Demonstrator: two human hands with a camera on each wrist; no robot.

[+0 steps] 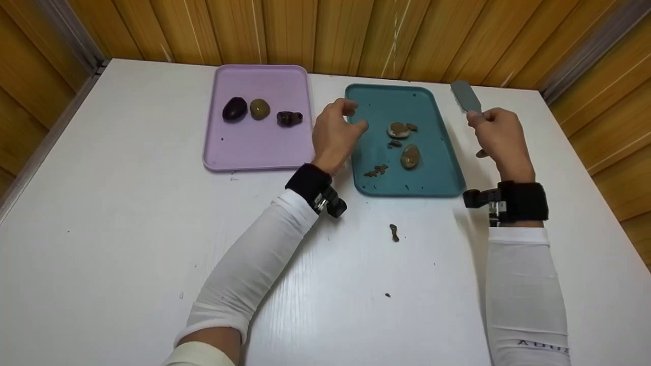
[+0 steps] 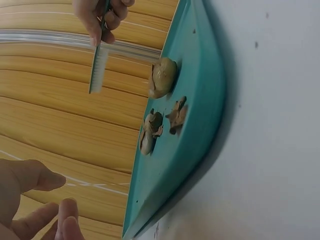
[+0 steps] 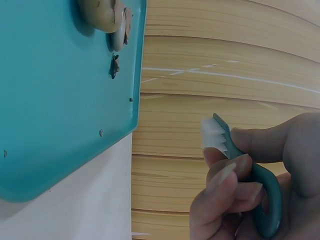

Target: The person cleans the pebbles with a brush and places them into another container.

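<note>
Beside the teal tray [image 1: 447, 168], the right hand [image 1: 496, 137] grips a brush [image 1: 465, 96] (bristles up), while the left hand [image 1: 333, 134] hovers loosely curled, empty.

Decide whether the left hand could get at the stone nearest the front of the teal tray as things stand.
Probably yes. The left hand hovers empty over the teal tray's left edge, and nothing lies between it and the stone. The right hand holds the brush off to the side.
</note>
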